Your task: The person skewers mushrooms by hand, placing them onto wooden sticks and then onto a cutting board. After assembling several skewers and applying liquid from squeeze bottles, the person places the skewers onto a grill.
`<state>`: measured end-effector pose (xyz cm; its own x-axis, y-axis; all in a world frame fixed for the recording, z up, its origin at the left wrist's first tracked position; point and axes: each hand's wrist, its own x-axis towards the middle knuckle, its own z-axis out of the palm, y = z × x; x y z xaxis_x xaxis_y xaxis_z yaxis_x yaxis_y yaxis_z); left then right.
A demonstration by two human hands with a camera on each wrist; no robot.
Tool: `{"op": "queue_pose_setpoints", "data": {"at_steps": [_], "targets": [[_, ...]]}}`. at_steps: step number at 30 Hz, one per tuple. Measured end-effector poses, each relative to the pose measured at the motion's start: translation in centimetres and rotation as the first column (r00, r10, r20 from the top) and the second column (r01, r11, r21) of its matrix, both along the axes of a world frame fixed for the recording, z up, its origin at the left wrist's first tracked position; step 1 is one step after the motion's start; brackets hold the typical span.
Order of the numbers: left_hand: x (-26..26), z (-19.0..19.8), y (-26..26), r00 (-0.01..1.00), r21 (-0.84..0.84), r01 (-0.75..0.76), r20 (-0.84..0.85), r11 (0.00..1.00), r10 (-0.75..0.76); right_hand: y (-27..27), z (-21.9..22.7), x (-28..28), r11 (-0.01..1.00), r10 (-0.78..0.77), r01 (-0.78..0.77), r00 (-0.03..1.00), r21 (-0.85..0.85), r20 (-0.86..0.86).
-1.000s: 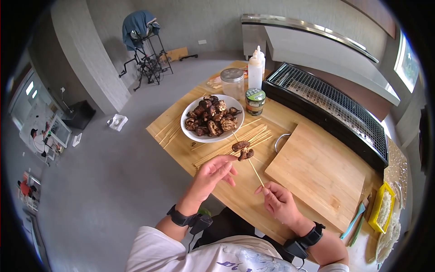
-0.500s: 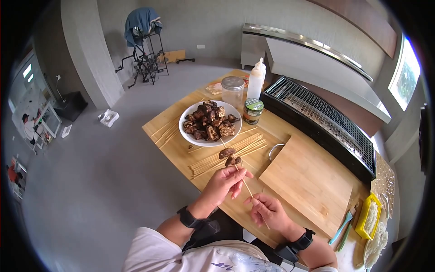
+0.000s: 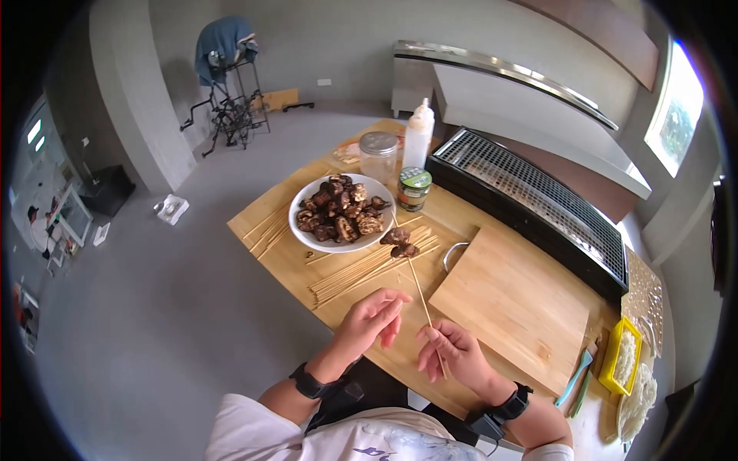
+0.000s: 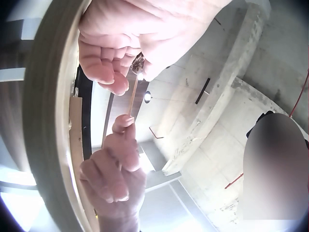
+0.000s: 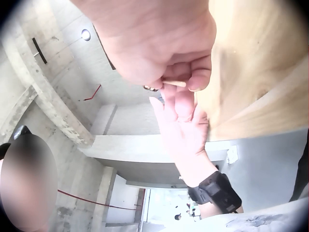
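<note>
My right hand [image 3: 455, 355] pinches the lower part of a wooden skewer [image 3: 420, 290] between thumb and fingers. Two dark mushroom pieces [image 3: 400, 244] sit near its upper end. To the left of the skewer is my left hand [image 3: 370, 323], fingers loosely bent and holding nothing. In the left wrist view the skewer [image 4: 133, 99] runs between both hands. A white plate [image 3: 295, 218] heaped with brown mushrooms [image 3: 335, 207] stands beyond the hands, with loose bare skewers [image 3: 350, 278] lying beside it.
A cutting board [image 3: 511, 307] lies right of the hands, with a black grill [image 3: 538, 207] behind it. Beyond the plate stand a lidded jar [image 3: 378, 160], a green-labelled jar [image 3: 413, 189] and squeeze bottles [image 3: 417, 142]. A yellow tray [image 3: 607, 373] and blue brush [image 3: 573, 380] are far right.
Half a second ago my left fingers touched the skewer below the mushrooms; they have now come off it, down and left. The skewer stays in my right hand, now more upright.
</note>
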<state>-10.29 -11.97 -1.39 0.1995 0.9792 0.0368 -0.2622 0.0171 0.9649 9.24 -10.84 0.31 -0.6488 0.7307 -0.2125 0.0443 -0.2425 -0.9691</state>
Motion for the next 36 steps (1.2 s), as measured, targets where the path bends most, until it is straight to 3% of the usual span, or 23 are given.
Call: {"op": "queue_pose_setpoints", "data": {"at_steps": [3, 5, 8, 11, 13, 23, 29, 30, 32, 33, 35, 36], "targets": [[0.6, -0.8, -0.3, 0.998, 0.061, 0.012, -0.069, 0.998, -0.008, 0.6, 0.8, 0.5, 0.991, -0.129, 0.124, 0.982, -0.041, -0.14], [1.1, -1.1, -0.5, 0.942, 0.165, -0.037, -0.324, 0.986, 0.09, 1.0, 1.7, 1.0, 0.976, -0.216, 0.207, 0.952, -0.062, -0.218], [1.3, -0.9, -0.6, 0.935, 0.213, -0.007, -0.346, 0.977, 0.082, 1.9, 2.3, 2.2, 0.959, -0.282, 0.255, 0.895, -0.122, -0.346], [1.0, -0.7, -0.7, 0.938, 0.213, 0.001, -0.339, 0.977, 0.073, 2.5, 2.6, 2.8, 0.925, -0.376, 0.332, 0.873, -0.188, -0.31], [0.7, -0.6, -0.9, 0.942, 0.21, 0.002, -0.328, 0.978, 0.068, 2.6, 2.2, 3.9, 0.927, -0.364, 0.304, 0.871, -0.22, -0.331], [0.2, -1.7, -1.0, 0.945, 0.311, 0.042, -0.321, 0.949, 0.063, 0.8, 0.6, 10.5, 0.846, -0.485, 0.455, 0.873, -0.278, -0.049], [-0.1, -1.5, -1.1, 0.938, 0.302, 0.042, -0.34, 0.952, 0.066, -0.2, 1.4, 11.9, 0.893, -0.362, 0.388, 0.92, -0.227, 0.15], [-0.3, -1.6, -1.0, 0.927, 0.32, -0.009, -0.352, 0.947, 0.128, -0.2, 1.4, 11.9, 0.899, -0.339, 0.373, 0.924, -0.23, 0.176], [-0.9, -1.4, -1.1, 0.87, 0.388, -0.109, -0.408, 0.915, 0.277, -0.3, 1.6, 11.8, 0.904, -0.315, 0.358, 0.928, -0.235, 0.2], [-1.3, -1.2, -1.1, 0.869, 0.388, -0.108, -0.411, 0.915, 0.277, -0.5, 1.9, 11.7, 0.916, -0.289, 0.338, 0.93, -0.217, 0.23], [-2.2, -0.7, -1.0, 0.605, 0.628, -0.202, -0.523, 0.751, 0.6, -0.7, 2.0, 11.5, 0.927, -0.261, 0.316, 0.93, -0.201, 0.259], [-2.8, -0.1, -1.2, 0.543, 0.637, -0.21, -0.555, 0.742, 0.63, -0.8, 1.9, 11.5, 0.933, -0.256, 0.312, 0.925, -0.178, 0.281]]}}
